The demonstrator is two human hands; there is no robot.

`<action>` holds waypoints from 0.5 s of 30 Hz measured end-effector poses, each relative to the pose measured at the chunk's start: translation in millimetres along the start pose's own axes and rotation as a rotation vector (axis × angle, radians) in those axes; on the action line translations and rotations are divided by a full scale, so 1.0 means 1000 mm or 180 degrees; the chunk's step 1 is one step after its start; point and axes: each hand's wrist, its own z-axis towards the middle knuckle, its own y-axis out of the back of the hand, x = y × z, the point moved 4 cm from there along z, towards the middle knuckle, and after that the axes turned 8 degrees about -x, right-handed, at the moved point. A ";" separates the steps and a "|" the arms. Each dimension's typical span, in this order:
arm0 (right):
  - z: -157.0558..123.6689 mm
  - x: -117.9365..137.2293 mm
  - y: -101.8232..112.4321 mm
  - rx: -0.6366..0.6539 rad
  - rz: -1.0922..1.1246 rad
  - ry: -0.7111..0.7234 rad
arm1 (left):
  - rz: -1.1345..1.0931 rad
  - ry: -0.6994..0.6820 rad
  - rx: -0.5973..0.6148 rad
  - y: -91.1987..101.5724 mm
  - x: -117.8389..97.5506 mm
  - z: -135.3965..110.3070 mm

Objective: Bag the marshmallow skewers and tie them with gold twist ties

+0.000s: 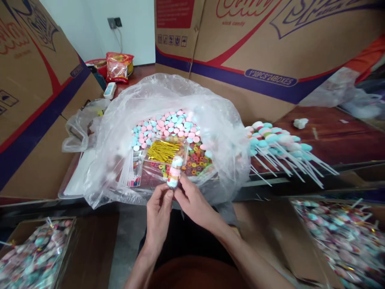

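Observation:
A short upright stack of pastel candies (174, 172), white, pink, orange and blue, stands between my fingertips, apparently on a stick whose lower end is hidden. My left hand (160, 204) pinches it at the bottom, thumb and fingers together. Against its lower right side press the closed fingers of my right hand (192, 198). Just beyond lie gold twist ties (163, 151) in a see-through tray. Pink and blue candy pieces (168, 126) are heaped behind them, and ring-shaped candies (197, 160) lie to the right. White sticks (126, 172) are at the left.
A large see-through plastic bag (99, 160) surrounds the candies. Several candy skewers (279, 142) are piled at its right on the table (331, 136). Big cardboard boxes (228, 76) stand behind and at the left. Boxes of wrapped candy skewers (345, 241) sit low on both sides.

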 end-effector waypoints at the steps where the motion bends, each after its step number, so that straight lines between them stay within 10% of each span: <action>1: 0.000 0.000 0.001 0.0026 0.0064 -0.0087 | -0.0066 0.0060 0.0002 0.001 0.000 0.001; 8: -0.006 0.003 0.009 -0.0413 -0.0091 0.0903 | -0.1250 0.1537 0.0247 -0.004 0.001 0.016; 15: -0.014 0.015 0.012 -0.0778 -0.1182 0.2263 | -0.1573 0.1934 0.0231 -0.007 -0.002 0.007</action>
